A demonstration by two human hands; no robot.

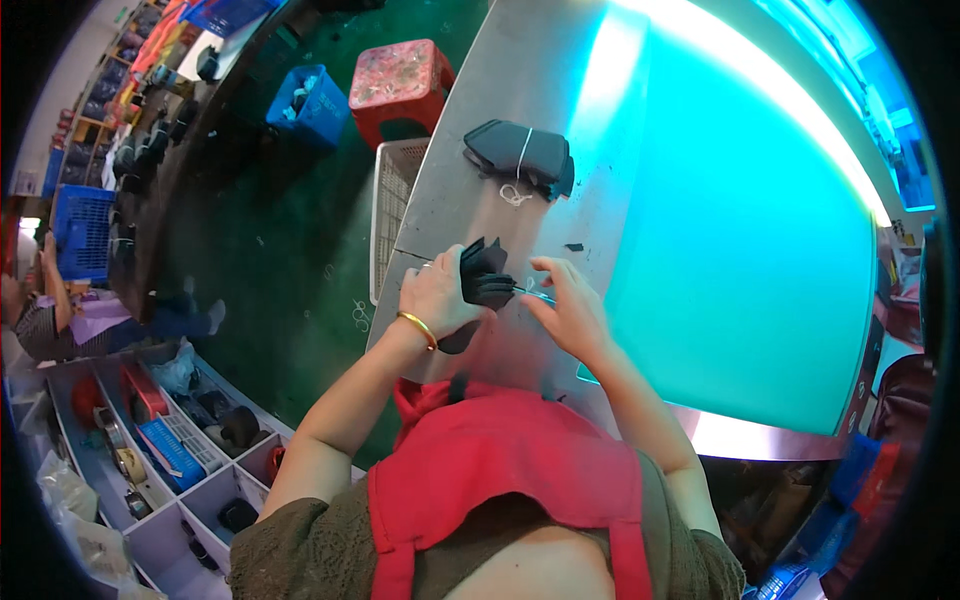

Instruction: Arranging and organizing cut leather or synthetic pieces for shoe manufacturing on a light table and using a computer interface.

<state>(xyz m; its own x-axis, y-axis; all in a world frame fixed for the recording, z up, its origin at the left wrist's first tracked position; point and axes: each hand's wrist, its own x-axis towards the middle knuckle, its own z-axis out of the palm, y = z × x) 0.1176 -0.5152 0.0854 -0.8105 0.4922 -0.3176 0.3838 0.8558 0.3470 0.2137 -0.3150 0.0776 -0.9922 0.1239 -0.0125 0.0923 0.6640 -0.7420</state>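
My left hand (pixel 436 296), with a gold bangle at its wrist, grips a small stack of black cut pieces (pixel 488 290) over the metal table. Their edges fan out to the right, and one flap stands up at the top. My right hand (pixel 570 312) is just right of the stack, its thumb and index finger apart. A thin, pale blue slender tool (pixel 537 295) lies in this hand, its dark tip at the stack's edge; its exact kind is too small to make out. Farther up the table lies a bundle of dark grey pieces (pixel 522 155), tied with white string.
A large glowing turquoise panel (pixel 740 260) fills the right side. Left of the metal table (pixel 440 200) stand a white basket (pixel 397 190), red stool (pixel 400 85) and blue bin (pixel 310 105). A divided tray (pixel 200 490) is lower left; another person (pixel 75 315) is beyond.
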